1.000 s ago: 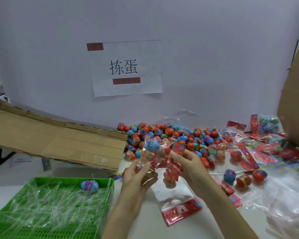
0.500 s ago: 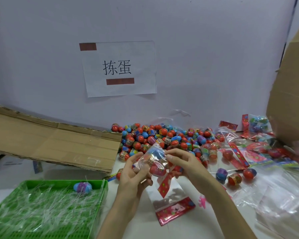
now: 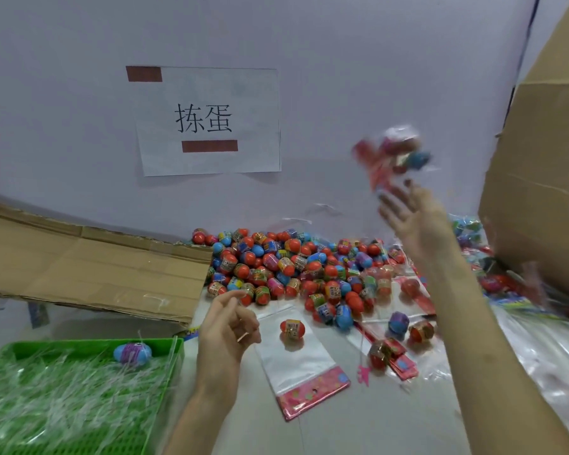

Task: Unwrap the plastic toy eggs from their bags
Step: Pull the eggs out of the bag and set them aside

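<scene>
Head — right grip (image 3: 414,221) splayed beneath bag (image 3: 395,156)

Blurred egg bag (image 3: 396,156) aloft, egg heap (image 3: 289,267) below

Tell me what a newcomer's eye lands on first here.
First, the blurred clear plastic bag of toy eggs with a red header, high at right, just above the raised, spread right hand. Next, the big heap of red and blue plastic toy eggs in the centre, below the white paper sign with black characters.
</scene>
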Motion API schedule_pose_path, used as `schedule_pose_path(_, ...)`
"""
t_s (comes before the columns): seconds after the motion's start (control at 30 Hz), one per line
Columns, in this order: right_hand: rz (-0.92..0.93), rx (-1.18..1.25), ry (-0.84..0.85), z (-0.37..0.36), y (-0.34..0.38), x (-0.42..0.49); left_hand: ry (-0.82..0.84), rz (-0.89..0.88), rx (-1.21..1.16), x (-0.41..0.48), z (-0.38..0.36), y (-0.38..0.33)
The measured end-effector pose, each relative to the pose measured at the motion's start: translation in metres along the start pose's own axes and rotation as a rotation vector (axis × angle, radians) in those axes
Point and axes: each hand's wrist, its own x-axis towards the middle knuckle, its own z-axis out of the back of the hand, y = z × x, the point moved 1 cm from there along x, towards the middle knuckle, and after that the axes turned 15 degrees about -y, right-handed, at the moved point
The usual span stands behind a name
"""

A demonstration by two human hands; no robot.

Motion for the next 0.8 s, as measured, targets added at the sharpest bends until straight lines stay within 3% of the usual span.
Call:
schedule_pose_path(0.07, 0.095, 0.000, -0.100, 0.009, 0.013, 0.018, 0.014, 0.005, 0.008, -0.001, -0.002, -0.001)
schedule_pose_path(0.23, 0.032, -0.313, 0.008, 0.019, -0.021, -0.006, 0.014, 0.029, 0.029, -0.001, -0.002, 0.000)
schedule_pose_path(0.5, 0.178, -0.643, -0.079, 0.045, -0.088, -0.066, -0.008, 0.032, 0.086, -0.003, -0.003, -0.002)
schedule_pose_path(0.73, 0.443, -0.997, 0.324, 0.035, -0.103, -0.082, -0.019, 0.018, 0.143, -0.002, -0.001, -0.002)
schedule_pose_path(0.8, 0.410, -1.050, 0.518, 0.032, -0.110, -0.089, -0.027, 0.017, 0.181, 0.000, -0.001, 0.000)
